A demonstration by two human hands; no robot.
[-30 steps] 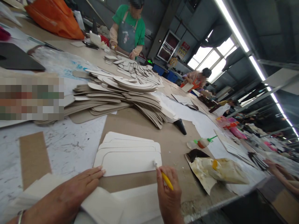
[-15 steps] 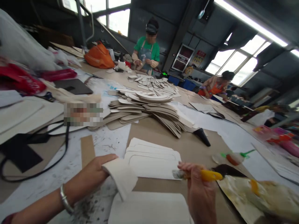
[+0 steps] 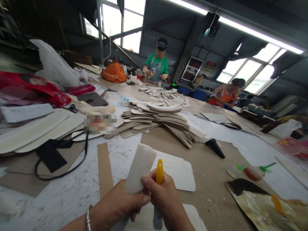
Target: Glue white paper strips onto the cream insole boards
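Observation:
My left hand (image 3: 120,200), with a silver bangle at the wrist, grips a small upright stack of white card pieces (image 3: 140,166). My right hand (image 3: 167,195) is closed around a yellow-handled brush (image 3: 159,171), whose bristles point down, and its thumb touches the stack's lower right edge. Just behind the hands, overlapping white panels (image 3: 184,176) with rounded corners lie on brown board. Another white panel (image 3: 192,213) lies below my hands, partly covered by them.
A tall pile of grey-white cut pieces (image 3: 156,117) stands ahead. A black cone (image 3: 215,148) lies to its right. At the right are a glue-smeared sheet (image 3: 262,208) and a green-nozzled bottle (image 3: 255,172). A black strap (image 3: 87,150) loops at left. Co-workers (image 3: 157,67) stand farther back.
My right hand has swung left with the brush, from the white panels to the left hand. The card in my left hand, bent over before, now stands upright as a stack. The view has shifted.

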